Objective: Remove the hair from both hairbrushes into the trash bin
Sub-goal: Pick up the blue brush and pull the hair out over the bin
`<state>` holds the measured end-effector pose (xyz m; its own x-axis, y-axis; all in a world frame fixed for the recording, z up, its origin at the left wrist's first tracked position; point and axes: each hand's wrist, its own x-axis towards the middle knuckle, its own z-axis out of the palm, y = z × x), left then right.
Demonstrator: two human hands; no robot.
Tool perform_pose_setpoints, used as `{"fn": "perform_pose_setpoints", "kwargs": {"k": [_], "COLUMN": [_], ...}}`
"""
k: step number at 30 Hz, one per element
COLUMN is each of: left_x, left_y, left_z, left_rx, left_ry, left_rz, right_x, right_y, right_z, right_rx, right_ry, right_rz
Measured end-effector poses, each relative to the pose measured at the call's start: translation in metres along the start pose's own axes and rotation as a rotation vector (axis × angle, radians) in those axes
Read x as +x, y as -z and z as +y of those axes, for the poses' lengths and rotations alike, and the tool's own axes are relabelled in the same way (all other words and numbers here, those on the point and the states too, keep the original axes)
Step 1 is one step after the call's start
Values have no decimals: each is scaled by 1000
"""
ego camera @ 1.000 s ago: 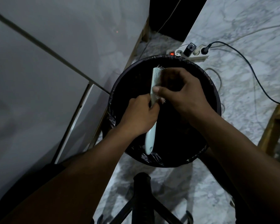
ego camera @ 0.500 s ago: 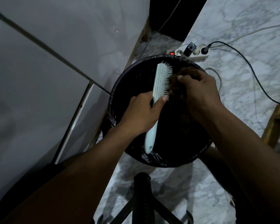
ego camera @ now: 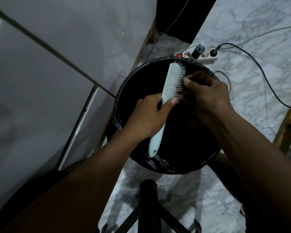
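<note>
A pale mint hairbrush [ego camera: 172, 81] is held over the round black trash bin [ego camera: 126, 91], bristles facing right. My left hand [ego camera: 149, 115] grips the brush at its neck, with the handle sticking out below toward me. My right hand [ego camera: 207, 95] is at the bristles, fingers pinched on a dark clump of hair [ego camera: 185, 94] that hangs at the brush's lower right side. The bin is lined with a black bag, and its inside is too dark to make out. No second hairbrush is in view.
A white power strip [ego camera: 200, 54] with plugs and a red light lies just behind the bin; black cables [ego camera: 265, 81] trail across the marble floor. A white cabinet stands to the left, a wooden leg [ego camera: 286, 130] at right, a black stand [ego camera: 148, 202] near my feet.
My right hand came off the bristles and out to the right with a clump of hair, then moved back in against the bristles. The brush turned to show more of its bristles.
</note>
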<state>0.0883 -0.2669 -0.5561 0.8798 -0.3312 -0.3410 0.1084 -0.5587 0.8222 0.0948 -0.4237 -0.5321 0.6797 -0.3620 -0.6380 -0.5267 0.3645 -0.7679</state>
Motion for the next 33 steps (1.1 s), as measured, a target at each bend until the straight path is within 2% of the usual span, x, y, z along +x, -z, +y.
{"fn": "perform_pose_setpoints", "kwargs": {"k": [6,11,13,19,26,30,33], "left_x": [3,3,4,3,4,3,1], "left_y": [4,2,2,0,3,3,1], "left_z": [-1,-5,-6,-5,-9,-8,-8], "left_rx": [-3,-5,-17,-57,-64,-85,-134], "left_ry": [49,82,83,76,133,141,122], "left_rz": [13,13,15,-37,-20,-69,-183], "right_x": [9,3,-3,1,12,12,11], "right_y": [-4,-4,-6,-1,0,-1,-3], "right_z": [2,3,4,1,1,4,3], "right_rx": [264,33,-60,-68,30,-37,51], "right_ry": [-213,-137,-94,-55,-142,-122,-151], "right_rz": [20,-166,-182,-53,90,-13,-124]}}
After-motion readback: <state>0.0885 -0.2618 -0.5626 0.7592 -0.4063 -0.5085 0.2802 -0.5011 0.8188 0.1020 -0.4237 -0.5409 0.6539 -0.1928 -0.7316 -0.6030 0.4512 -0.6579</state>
